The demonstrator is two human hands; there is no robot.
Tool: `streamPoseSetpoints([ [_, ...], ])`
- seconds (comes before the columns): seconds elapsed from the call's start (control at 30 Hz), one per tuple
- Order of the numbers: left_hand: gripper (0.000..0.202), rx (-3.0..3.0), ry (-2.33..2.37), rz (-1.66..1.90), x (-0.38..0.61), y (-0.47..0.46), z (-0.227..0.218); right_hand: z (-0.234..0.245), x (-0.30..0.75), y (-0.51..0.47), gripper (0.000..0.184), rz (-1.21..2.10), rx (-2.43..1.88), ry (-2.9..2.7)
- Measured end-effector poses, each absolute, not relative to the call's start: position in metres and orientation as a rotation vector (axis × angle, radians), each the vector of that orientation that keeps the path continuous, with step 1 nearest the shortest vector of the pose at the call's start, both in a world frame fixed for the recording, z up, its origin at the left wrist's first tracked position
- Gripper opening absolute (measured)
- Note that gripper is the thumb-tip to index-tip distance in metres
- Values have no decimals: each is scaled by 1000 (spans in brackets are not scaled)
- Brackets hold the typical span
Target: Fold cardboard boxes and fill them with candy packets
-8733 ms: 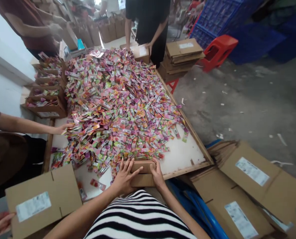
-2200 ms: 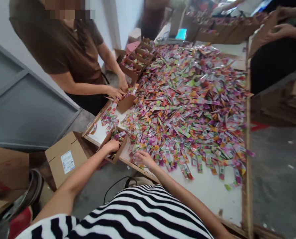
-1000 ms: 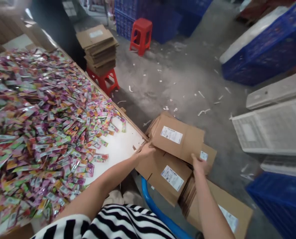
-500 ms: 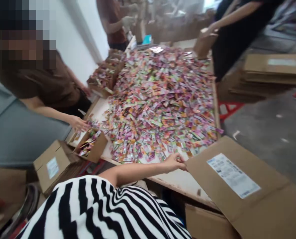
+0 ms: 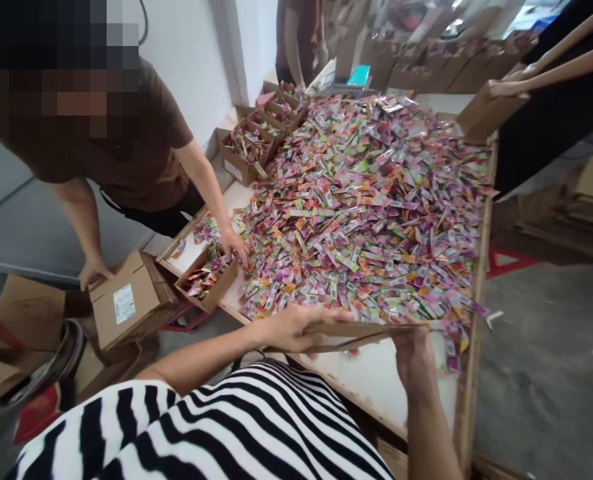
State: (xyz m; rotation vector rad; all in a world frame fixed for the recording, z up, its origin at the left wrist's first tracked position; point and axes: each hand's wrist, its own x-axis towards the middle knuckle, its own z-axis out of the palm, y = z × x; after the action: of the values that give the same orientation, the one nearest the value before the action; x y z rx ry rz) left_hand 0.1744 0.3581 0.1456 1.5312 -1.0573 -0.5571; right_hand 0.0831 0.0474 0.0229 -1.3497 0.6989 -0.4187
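Note:
Between my hands is a piece of folded cardboard, looking like a flattened carton (image 5: pixel 359 335), seen nearly edge-on above the near edge of the table. My left hand (image 5: pixel 291 328) grips its left end, fingers along the far side. At the other end my right hand (image 5: pixel 415 347) is closed on the cardboard, with its fingers partly hidden. Just beyond lies a wide heap of small colourful packets (image 5: pixel 356 213) on the white tabletop (image 5: pixel 371 377). A few packets (image 5: pixel 452 350) lie close to my right hand.
At left, a co-worker's hand (image 5: pixel 235 245) reaches into packets beside a small open box (image 5: pixel 216 288); the other touches stacked cartons (image 5: pixel 126 303). Filled boxes (image 5: pixel 246 147) line the far left edge. Another person at right holds a cardboard box (image 5: pixel 491 110). A wooden rim (image 5: pixel 480 267) edges the table.
The labelled cardboard has moved from the right to in front of me, now edge-on. My right hand has come into view on it. The left co-worker's hand has moved onto the packets.

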Motion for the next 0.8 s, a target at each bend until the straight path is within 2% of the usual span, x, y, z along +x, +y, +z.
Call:
streamPoseSetpoints([
  [0.13,45,1485,-1268,-433,155,356,138,31,104,70,45,-515,-1091,802],
  [0.27,41,1583,-1069,-226,163,360,112,43,105,76,40,-517,-1056,745],
  [0.43,66,1777,-837,-70,197,367,58,36,100,101,45,-376,-1093,616],
  [0.53,75,1811,-961,-250,209,380,17,9,97,121,54,-317,-1207,616],
  [0.67,52,1834,-1274,-689,202,405,-18,-30,86,139,56,-186,-1549,608],
  [0.73,46,1817,-1284,-729,191,410,-27,-40,81,142,53,-172,-1583,596],
  [0.8,39,1807,-1113,-648,175,408,-34,-44,79,142,43,-159,-1443,608],
])
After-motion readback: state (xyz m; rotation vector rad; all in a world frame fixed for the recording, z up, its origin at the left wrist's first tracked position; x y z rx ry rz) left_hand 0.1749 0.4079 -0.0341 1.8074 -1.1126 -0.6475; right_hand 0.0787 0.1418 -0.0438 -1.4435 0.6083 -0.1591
